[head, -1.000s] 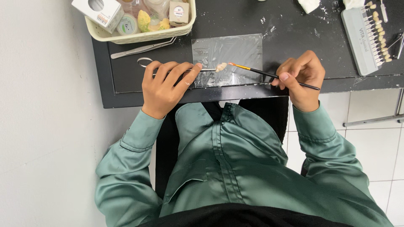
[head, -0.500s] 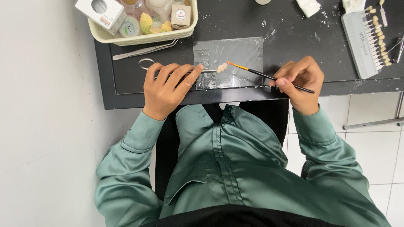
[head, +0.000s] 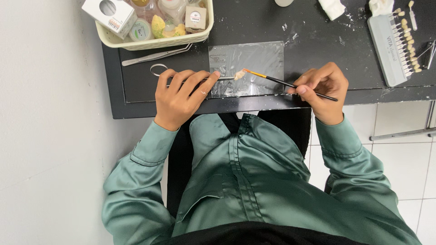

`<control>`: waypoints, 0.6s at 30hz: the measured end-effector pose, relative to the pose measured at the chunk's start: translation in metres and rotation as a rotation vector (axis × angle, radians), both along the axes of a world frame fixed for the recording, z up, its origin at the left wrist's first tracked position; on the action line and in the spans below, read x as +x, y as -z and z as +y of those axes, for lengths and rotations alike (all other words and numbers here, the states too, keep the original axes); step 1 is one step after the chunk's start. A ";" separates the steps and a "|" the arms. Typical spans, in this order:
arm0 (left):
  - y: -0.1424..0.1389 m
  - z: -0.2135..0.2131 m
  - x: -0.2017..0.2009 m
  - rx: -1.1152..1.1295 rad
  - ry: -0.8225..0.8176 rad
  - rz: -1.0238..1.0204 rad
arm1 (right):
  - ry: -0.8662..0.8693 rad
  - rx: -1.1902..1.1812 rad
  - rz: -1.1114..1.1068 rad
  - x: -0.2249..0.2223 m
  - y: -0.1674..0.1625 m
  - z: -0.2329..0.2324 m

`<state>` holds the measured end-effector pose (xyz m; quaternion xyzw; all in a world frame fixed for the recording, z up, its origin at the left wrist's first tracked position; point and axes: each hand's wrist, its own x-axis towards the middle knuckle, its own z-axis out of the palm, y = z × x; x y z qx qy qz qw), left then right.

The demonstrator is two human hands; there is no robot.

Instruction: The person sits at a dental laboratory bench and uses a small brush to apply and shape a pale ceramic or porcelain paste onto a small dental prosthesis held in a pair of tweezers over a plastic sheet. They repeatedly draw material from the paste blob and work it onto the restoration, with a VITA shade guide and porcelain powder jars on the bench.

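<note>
I am leaning over the matte black table (head: 345, 31), working above a clear glossy sheet (head: 247, 59). My left hand (head: 179, 97) is pinching a ring-handled steel clamp (head: 159, 69) — its tip gripping a small whitish tooth-shaped piece (head: 239, 75). My right hand (head: 323, 88) is pinching a thin brush (head: 290, 84), bristles touching that piece.

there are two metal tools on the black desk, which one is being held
The ring-handled clamp under the left hand, gripping a small whitish piece. The plain tweezers lie untouched beside the basket.
</note>
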<state>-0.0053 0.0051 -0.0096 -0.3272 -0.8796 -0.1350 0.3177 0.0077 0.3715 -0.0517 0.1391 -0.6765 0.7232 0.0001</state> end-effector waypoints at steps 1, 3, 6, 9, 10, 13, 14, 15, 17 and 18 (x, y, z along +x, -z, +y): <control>0.000 0.000 0.000 0.001 0.001 0.001 | -0.009 0.005 -0.002 0.000 0.000 0.001; 0.000 0.000 -0.001 0.003 0.006 -0.009 | -0.005 0.006 0.005 -0.002 0.001 0.001; 0.000 0.000 -0.001 -0.003 0.002 -0.002 | 0.022 -0.018 -0.013 -0.002 0.000 0.000; 0.000 0.001 -0.001 -0.003 -0.004 0.008 | 0.014 -0.011 -0.018 0.000 -0.001 -0.001; 0.000 0.001 -0.001 -0.001 -0.004 0.010 | 0.005 -0.001 -0.015 0.000 -0.001 -0.001; 0.000 0.000 -0.001 -0.001 0.001 -0.001 | 0.018 0.005 -0.029 0.000 -0.002 -0.001; 0.001 0.000 -0.001 -0.002 0.002 -0.003 | 0.016 0.001 -0.026 0.000 -0.001 -0.001; 0.001 0.000 -0.001 -0.003 0.003 -0.005 | 0.015 -0.003 -0.024 0.000 -0.001 -0.001; 0.001 0.000 -0.001 -0.006 0.004 -0.004 | 0.012 -0.002 -0.023 0.000 0.000 0.000; 0.001 0.000 -0.001 -0.007 0.002 0.000 | 0.010 0.004 -0.024 0.001 0.000 0.000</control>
